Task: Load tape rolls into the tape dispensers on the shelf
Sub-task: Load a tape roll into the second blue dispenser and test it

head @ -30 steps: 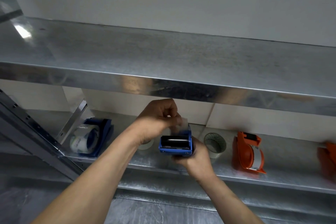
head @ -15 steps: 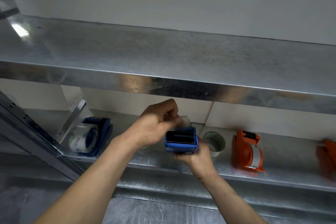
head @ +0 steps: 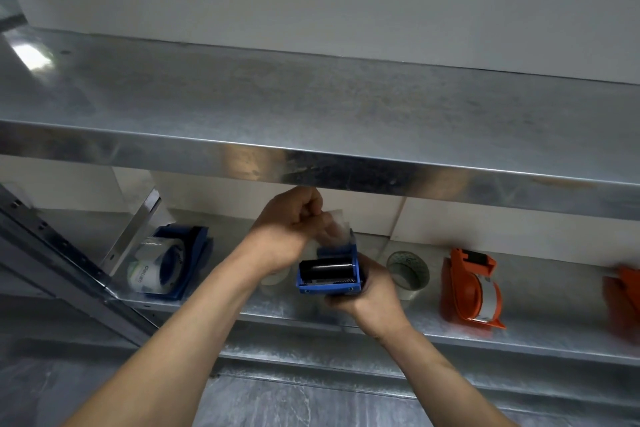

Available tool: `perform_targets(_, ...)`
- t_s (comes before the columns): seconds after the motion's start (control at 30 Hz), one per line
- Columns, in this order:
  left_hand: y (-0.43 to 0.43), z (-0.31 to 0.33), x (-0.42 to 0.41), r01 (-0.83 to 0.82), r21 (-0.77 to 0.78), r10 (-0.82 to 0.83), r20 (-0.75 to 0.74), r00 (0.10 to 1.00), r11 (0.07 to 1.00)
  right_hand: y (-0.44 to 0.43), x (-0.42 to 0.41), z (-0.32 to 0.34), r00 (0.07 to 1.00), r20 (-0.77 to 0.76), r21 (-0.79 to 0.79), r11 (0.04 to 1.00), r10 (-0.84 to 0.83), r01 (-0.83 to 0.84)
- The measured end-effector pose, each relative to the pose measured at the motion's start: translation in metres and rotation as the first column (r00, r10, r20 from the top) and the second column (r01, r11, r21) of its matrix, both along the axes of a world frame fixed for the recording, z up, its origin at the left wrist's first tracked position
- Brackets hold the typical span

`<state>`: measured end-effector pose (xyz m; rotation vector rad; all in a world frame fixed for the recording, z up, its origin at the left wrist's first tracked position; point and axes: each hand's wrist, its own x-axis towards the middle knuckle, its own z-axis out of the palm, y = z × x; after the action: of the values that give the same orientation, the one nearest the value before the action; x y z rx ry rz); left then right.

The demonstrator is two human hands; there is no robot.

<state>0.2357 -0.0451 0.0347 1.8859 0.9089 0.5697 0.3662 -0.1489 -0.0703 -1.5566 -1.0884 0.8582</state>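
Blue dispenser tipped back, black roller showing again, right hand gripping it, left hand pinching clear tape end

At the frame's 4 o'clock edge, an orange dispenser is cut off and blurred. A pale roll at 9 o'clock of the blue dispenser is mostly hidden behind the left hand and its wrist. The clear tape strip pinched by that hand is smeared. The right hand grips the blue dispenser from below, its fingertips out of sight.
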Motion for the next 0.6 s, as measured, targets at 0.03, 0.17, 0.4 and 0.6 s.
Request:
perform_targets(0.03, -0.001, 0.0, 0.002, 0.005, 0.015, -0.005, -0.001, 1.0, 1.0, 0.001, 0.0, -0.001, 1.0, -0.002, -0.006, 1.0, -0.01, 0.01)
perform_targets(0.17, -0.012, 0.008, 0.011, 0.142, 0.149, -0.133, -0.068, 0.989, 0.979, 0.002, 0.002, -0.001, 0.998, -0.028, -0.005, 0.999, -0.047, 0.047)
perform_targets(0.4, -0.005, 0.015, 0.009, 0.063, -0.039, -0.061, 0.044, 0.997, 0.997, 0.002, 0.001, -0.001, 1.0, 0.019, 0.011, 1.0, -0.013, 0.013)
perform_targets(0.6, -0.002, 0.016, 0.012, 0.015, -0.052, -0.014, 0.021, 1.0, 0.999, 0.003, 0.0, -0.005, 0.999, -0.016, -0.004, 0.999, -0.039, 0.039)
